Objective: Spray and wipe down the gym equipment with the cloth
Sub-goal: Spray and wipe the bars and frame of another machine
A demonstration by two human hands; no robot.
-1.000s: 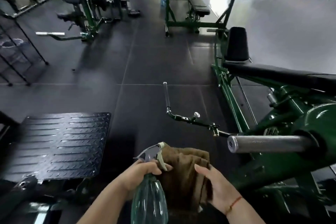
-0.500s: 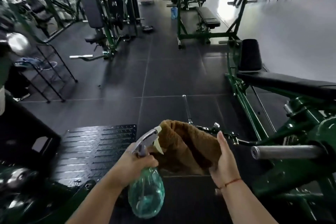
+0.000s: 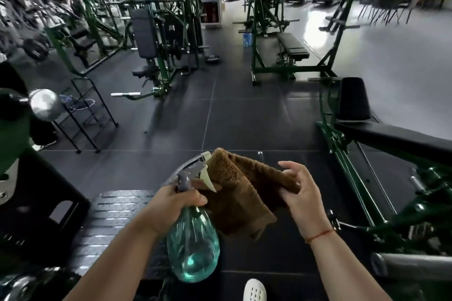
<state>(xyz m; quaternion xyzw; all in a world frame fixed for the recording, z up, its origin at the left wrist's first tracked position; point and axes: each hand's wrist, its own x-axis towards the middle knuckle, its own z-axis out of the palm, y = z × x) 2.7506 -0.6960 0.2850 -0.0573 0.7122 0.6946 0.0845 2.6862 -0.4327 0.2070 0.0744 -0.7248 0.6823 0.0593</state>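
Observation:
My left hand [image 3: 172,205] grips the neck of a clear teal spray bottle [image 3: 193,247] with a grey trigger head, and the bottle hangs down below it. A brown cloth [image 3: 241,193] is draped between my hands, right of the nozzle. My right hand [image 3: 299,193] holds the cloth's right edge, thumb under it and fingers curled over it. A green plate-loaded machine [image 3: 362,193] with a black pad [image 3: 391,139] stands to the right, its steel sleeve [image 3: 413,264] near my right forearm.
A black checker-plate footplate [image 3: 115,217] lies at lower left. More green machines, a bench [image 3: 292,47] and a black wire rack [image 3: 83,115] stand across the dark tiled floor. A white shoe [image 3: 254,291] shows at the bottom edge.
The view has tilted up, showing more of the gym. Both hands rose with bottle and cloth, and my right hand shifted along the cloth's right edge.

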